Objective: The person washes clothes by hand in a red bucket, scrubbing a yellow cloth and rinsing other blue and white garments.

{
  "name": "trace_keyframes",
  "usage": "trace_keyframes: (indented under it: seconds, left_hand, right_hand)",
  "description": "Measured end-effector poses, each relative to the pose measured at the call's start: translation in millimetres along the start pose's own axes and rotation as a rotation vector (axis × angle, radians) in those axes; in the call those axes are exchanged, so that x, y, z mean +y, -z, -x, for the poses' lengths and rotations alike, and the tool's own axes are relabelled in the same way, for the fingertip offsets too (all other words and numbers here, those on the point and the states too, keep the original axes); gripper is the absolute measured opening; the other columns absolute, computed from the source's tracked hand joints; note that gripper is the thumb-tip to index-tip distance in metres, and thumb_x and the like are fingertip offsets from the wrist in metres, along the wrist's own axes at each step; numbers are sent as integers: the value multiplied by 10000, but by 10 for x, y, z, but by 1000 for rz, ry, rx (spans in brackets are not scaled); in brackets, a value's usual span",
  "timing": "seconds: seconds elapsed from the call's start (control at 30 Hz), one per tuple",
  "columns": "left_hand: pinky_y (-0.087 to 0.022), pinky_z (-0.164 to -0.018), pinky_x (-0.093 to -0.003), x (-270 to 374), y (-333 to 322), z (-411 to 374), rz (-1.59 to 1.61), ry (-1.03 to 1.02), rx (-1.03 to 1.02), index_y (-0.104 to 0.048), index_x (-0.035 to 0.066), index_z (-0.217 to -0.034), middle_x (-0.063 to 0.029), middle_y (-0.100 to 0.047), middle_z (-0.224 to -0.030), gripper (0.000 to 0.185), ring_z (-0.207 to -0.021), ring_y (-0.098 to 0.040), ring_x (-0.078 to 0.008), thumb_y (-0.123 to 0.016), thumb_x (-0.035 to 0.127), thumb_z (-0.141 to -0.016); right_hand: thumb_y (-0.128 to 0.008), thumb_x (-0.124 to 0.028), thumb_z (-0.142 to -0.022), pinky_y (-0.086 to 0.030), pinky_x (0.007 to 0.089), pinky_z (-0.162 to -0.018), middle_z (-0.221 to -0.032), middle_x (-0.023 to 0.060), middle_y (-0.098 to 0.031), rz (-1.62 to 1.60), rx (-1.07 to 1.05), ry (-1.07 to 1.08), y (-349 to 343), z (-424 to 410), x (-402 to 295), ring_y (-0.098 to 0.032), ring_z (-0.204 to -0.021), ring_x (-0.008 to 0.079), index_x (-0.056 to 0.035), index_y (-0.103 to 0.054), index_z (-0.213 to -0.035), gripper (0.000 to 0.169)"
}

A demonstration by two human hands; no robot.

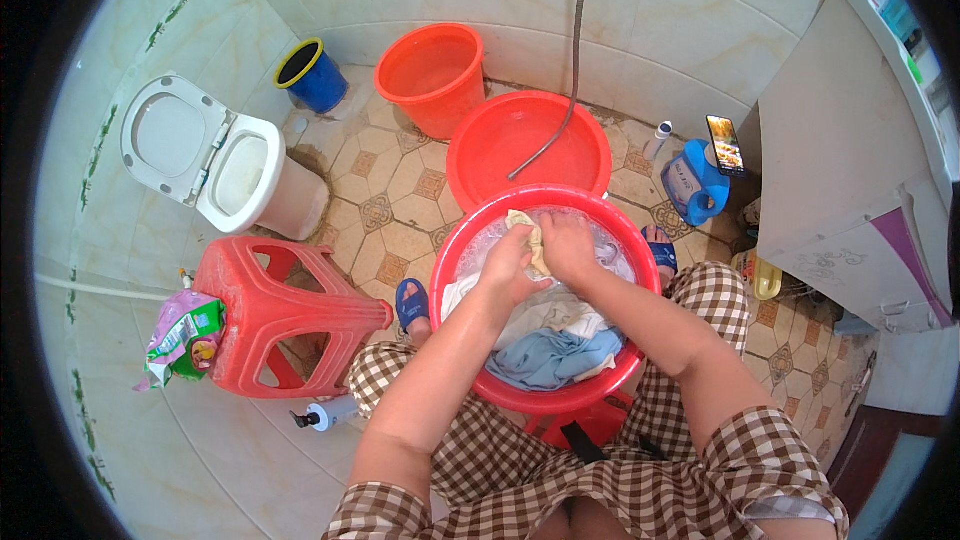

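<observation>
A red plastic basin [442, 262] stands between my knees, holding sudsy water and wet clothes. My left hand [514, 259] grips a cream-colored cloth [536, 247] from its left side, near the basin's far part. Against the cloth's right side is my right hand [568, 244], its fingers curled and partly in the suds, so its hold on the cloth is partly hidden. A light blue garment [551, 358] lies bunched in the near part of the basin, with whitish clothes [540, 319] between it and my hands.
Beyond are a second red basin [487, 146] with a hose [576, 52] end over it, and an orange-red bucket [435, 67]. Left stand a toilet [259, 172] and red stool [277, 292] with a detergent bag [184, 337]. Right are a blue jug [694, 180], phone [725, 144] and cabinet [840, 150].
</observation>
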State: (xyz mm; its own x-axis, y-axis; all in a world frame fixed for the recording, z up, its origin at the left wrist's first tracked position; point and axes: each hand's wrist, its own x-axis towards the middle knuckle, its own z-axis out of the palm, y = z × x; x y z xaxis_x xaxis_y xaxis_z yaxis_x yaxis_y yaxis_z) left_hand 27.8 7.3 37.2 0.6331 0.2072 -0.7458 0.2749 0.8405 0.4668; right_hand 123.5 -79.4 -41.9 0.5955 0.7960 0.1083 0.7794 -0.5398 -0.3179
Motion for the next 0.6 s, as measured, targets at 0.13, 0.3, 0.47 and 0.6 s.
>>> trace_keyframes:
  seconds: [0.13, 0.3, 0.47, 0.6]
  left_hand:
    - [-365, -955, -649, 61, -94, 64, 33, 48, 21, -561, 163, -1186, -61, -557, -1225, 367, -1135, -546, -239, -474, 404, -924]
    - [-535, -834, -452, -10, 450, -470, 319, -43, -260, -593, 42, -1121, -130, -665, -1045, 426, -924, -655, -285, -487, 405, -924]
    - [-546, -661, -397, -50, 398, -455, 128, 169, -367, -646, 79, -939, -107, -677, -814, 346, -720, -662, -257, -462, 372, -961]
    - [-516, -581, -343, -62, 158, -163, 200, 68, -311, -636, 103, -889, -60, -673, -773, 230, -659, -634, -200, -601, 323, -945]
  right_hand:
    - [-622, -187, -772, -499, 508, -718, -856, 195, -666, -397, -44, -93, 296, -84, -113, -658, -813, 398, -91, -582, -1009, 259]
    - [-620, -209, -788, -506, 489, -673, -811, 211, -652, -707, 16, 144, 825, 69, -633, -649, -783, 395, -105, -568, -990, 233]
    - [-655, -130, -750, -510, 453, -653, -766, 159, -641, -785, 150, 577, 1000, 310, -686, -646, -729, 365, -82, -564, -947, 223]
    - [-678, -101, -708, -513, 421, -660, -750, 119, -619, -743, 141, 767, 1072, 422, -760, -643, -718, 326, -80, -564, -926, 247]
